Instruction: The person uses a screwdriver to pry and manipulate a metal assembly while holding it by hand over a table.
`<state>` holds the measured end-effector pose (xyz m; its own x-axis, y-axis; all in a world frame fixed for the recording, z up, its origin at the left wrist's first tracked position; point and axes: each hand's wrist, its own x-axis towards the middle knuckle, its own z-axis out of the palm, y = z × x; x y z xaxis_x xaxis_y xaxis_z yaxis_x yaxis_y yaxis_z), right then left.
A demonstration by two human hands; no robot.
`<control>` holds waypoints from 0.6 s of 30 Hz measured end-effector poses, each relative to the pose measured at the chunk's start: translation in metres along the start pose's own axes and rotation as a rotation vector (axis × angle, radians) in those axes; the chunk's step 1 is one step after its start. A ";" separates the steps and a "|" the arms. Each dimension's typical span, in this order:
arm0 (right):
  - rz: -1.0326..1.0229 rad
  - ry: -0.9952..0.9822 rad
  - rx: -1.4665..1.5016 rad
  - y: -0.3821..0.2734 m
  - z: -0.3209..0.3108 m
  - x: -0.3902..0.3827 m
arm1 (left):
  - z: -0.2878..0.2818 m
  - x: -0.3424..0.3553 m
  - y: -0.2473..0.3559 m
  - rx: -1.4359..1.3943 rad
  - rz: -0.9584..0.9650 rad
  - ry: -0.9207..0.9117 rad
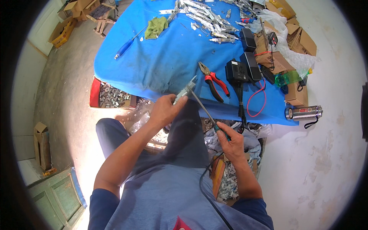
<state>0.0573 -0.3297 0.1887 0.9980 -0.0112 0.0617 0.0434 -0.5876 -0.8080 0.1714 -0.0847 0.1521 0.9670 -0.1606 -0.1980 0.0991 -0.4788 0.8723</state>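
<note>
My left hand [166,111] is closed on a pale grey metal part [183,92], held just past the front edge of the blue cloth-covered table [136,76]. My right hand [229,140] grips the dark teal handle of a long screwdriver [205,108], whose shaft runs up to that part, its tip meeting or overlapping it. To the right of the part lie pliers [218,86] with red and black handles. A black boxy power adapter [235,70] with a cable sits beside them.
Farther back lie a pale pile of parts [207,19], a green rag [156,27] and a blue-handled screwdriver [124,49]. Cartons [299,42], dark devices [248,40] and a steel flask [304,113] line the right. A box of small pieces [109,96] sits under the left edge.
</note>
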 end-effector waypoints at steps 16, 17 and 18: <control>-0.273 -0.044 -0.422 -0.027 -0.034 0.006 | 0.008 0.002 -0.007 0.102 0.049 0.068; -0.319 -0.044 -0.467 -0.030 -0.036 0.008 | 0.008 0.002 -0.006 0.105 0.053 0.071; -0.351 -0.052 -0.497 -0.034 -0.039 0.010 | 0.008 0.001 -0.006 0.107 0.056 0.077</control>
<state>0.0637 -0.3418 0.2395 0.9296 0.2836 0.2356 0.3560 -0.8565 -0.3736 0.1704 -0.0888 0.1431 0.9858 -0.1256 -0.1117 0.0223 -0.5609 0.8276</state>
